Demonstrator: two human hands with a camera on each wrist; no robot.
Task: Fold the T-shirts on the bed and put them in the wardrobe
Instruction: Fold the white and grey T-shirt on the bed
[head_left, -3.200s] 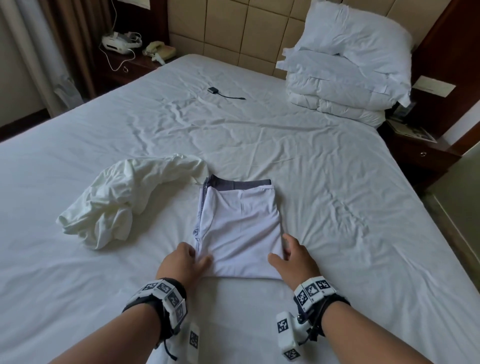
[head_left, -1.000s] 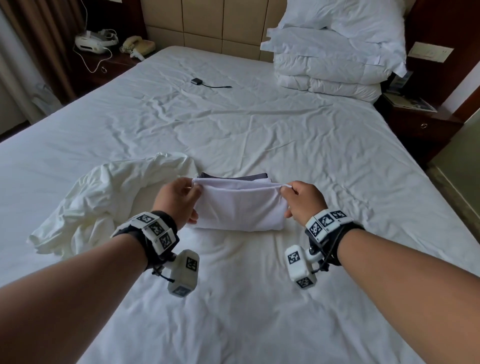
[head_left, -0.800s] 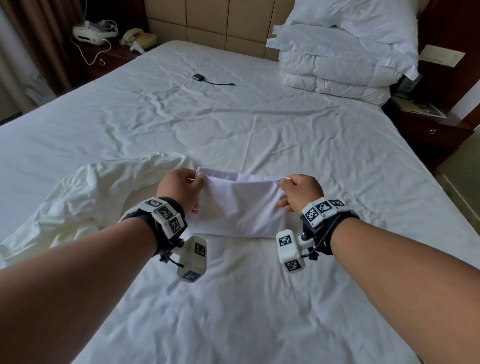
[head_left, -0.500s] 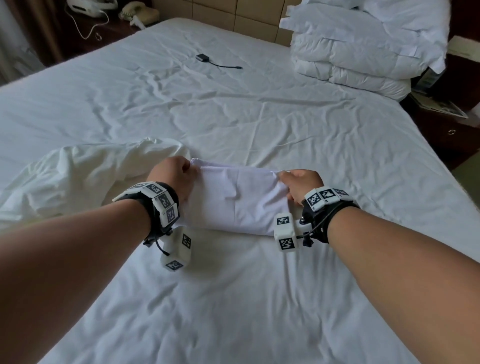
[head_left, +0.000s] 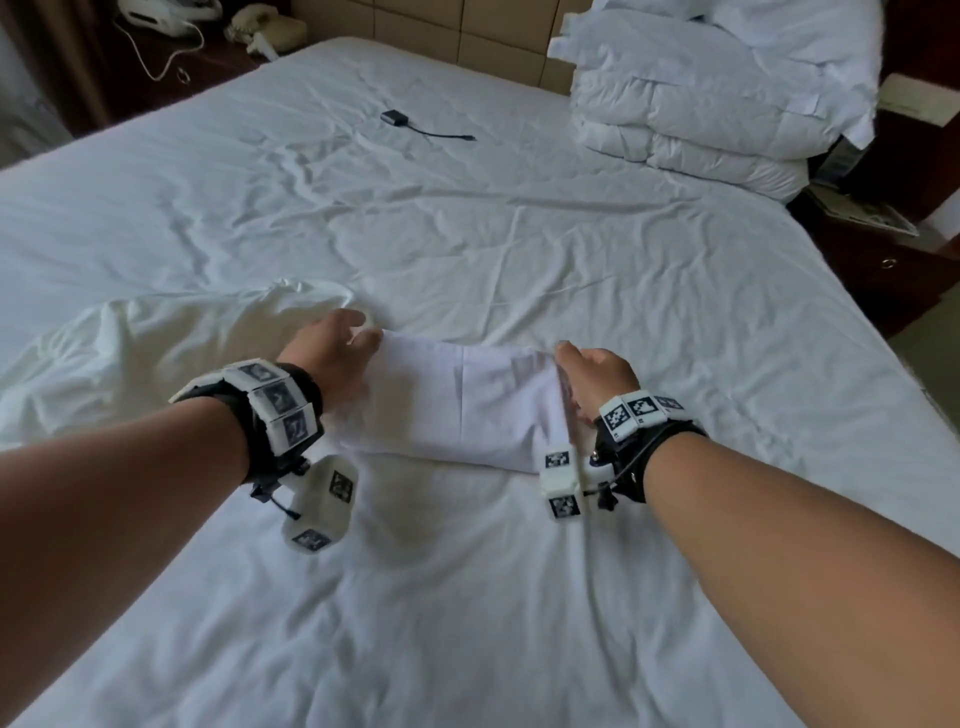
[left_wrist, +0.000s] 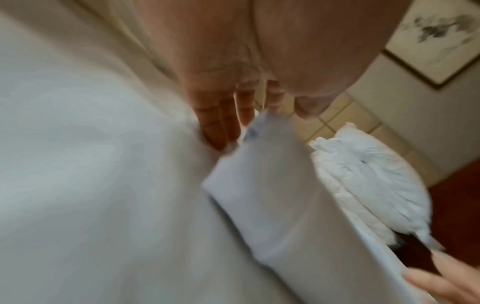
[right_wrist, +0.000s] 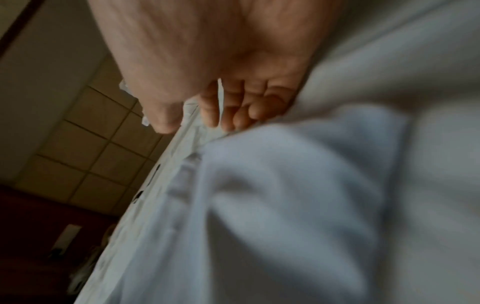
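A folded white T-shirt (head_left: 467, 405) lies on the bed (head_left: 467, 597) between my hands. My left hand (head_left: 353, 338) rests at its left edge with the fingers straight; in the left wrist view the fingers (left_wrist: 221, 123) lie beside the shirt's corner (left_wrist: 267, 127). My right hand (head_left: 571, 364) pinches the right edge, thumb on top; the right wrist view shows the folded T-shirt's edge (right_wrist: 197, 131) between thumb and curled fingers (right_wrist: 233, 115). A crumpled cream T-shirt (head_left: 156, 353) lies just left of my left hand. No wardrobe is in view.
A stack of white pillows (head_left: 701, 104) sits at the bed's far right corner. A small black adapter with a cable (head_left: 395, 118) lies on the sheet farther back. Dark nightstands stand at the right (head_left: 893, 260) and far left, the left one with a phone (head_left: 260, 26).
Both hands brought the near half of the T-shirt up and over onto the far half, then lowered it to the bed. The left fingers have straightened off the fabric.
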